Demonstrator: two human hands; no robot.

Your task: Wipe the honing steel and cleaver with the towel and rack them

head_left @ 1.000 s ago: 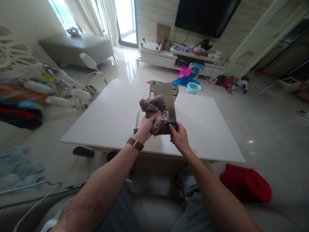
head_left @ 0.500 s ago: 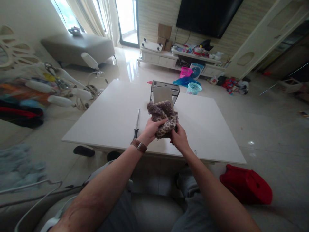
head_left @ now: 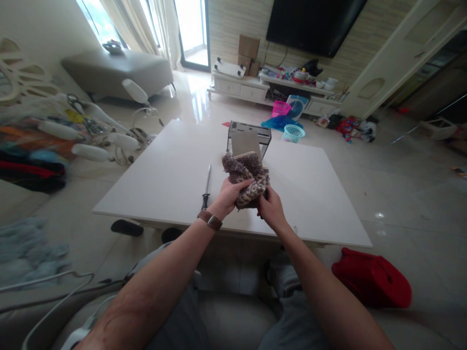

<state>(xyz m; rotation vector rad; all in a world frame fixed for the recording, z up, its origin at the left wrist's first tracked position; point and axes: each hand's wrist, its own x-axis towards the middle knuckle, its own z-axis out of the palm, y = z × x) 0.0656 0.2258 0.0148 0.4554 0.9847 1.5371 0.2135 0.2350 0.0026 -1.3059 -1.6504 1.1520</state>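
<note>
My left hand (head_left: 230, 194) is closed on a brown patterned cloth (head_left: 248, 170), thumb on top, pressing it around a broad metal blade. That blade belongs to a cleaver (head_left: 246, 142), whose upper part sticks out beyond the cloth. In my right hand (head_left: 270, 204), fingers wrap round the cleaver's dark handle, mostly hidden by the hand and cloth. Behind the blade stands a metal-framed rack (head_left: 267, 133), partly covered from view. A sharpening steel (head_left: 207, 187) with a black handle lies on the white table (head_left: 160, 175), left of my hands.
A red bin-like object (head_left: 372, 279) is on the floor at the right. Beyond the table's far edge are a light-blue basket (head_left: 293, 132), a pink basket (head_left: 280, 108) and a blue plastic bag (head_left: 276, 123). White lamp arms (head_left: 105, 121) stand close to the left.
</note>
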